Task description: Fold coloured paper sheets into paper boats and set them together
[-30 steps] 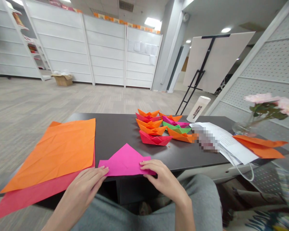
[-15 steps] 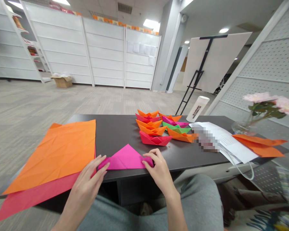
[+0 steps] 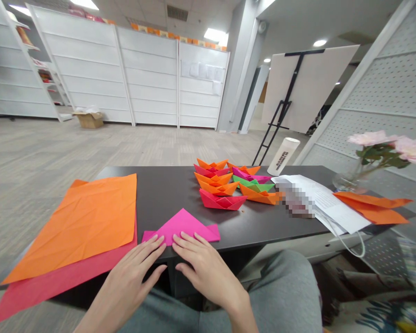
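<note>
A folded magenta paper lies at the near edge of the dark table, its peak pointing away from me and a narrow strip showing at each side. My left hand rests its fingertips on the paper's lower left part, fingers stretched out and thumb apart. On the lower middle, my right hand lies with its fingers flat and thumb spread below the table edge. Beyond the paper stand several folded paper boats in two rows, the nearest a red paper boat and an orange paper boat.
Large orange sheets over red sheets cover the table's left side and overhang its front edge. At right are white papers with a cord, folded orange paper, a flower vase and a white cylinder.
Both hands have shifted inward along the paper's lower edge. The fingers, earlier pinching its two ends, now lie stretched out on it, and both side strips are uncovered.
</note>
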`<state>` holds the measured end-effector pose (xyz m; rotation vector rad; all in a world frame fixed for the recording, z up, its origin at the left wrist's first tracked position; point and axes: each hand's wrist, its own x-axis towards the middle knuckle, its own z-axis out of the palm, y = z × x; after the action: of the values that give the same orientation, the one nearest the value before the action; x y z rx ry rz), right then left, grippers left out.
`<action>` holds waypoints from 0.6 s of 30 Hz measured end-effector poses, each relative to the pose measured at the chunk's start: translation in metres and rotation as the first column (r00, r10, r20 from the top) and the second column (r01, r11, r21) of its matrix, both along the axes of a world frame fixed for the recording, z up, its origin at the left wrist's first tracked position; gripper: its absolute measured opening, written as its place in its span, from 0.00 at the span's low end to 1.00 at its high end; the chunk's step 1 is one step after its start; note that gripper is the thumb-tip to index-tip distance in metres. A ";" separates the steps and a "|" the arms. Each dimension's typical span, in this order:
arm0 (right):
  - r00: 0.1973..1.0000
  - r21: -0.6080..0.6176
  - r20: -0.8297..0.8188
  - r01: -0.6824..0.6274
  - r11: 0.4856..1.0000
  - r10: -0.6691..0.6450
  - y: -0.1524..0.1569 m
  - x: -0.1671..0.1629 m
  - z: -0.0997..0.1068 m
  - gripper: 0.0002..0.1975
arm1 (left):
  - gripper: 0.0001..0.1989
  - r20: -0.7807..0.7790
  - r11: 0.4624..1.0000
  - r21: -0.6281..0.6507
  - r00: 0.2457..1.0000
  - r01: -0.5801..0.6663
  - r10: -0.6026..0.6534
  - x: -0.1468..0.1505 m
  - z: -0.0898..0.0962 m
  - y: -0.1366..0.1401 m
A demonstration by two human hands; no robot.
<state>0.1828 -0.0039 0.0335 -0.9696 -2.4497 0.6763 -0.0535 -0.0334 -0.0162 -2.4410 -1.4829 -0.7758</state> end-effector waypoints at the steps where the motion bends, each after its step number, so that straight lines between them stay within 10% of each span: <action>1: 1.000 -0.026 0.011 0.027 0.999 -0.027 0.001 0.006 0.001 0.26 | 0.22 -0.004 1.000 0.002 1.000 0.002 -0.002 0.000 0.000 0.000; 18: 0.959 -0.101 -0.068 0.269 0.958 -0.277 0.004 0.064 0.013 0.16 | 0.21 0.125 0.999 0.035 0.992 -0.021 0.016 -0.007 -0.011 0.019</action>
<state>0.2466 -0.0003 0.0468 -1.2612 -2.1742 0.7195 -0.0610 -0.0148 -0.0271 -2.3881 -1.5175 -0.9597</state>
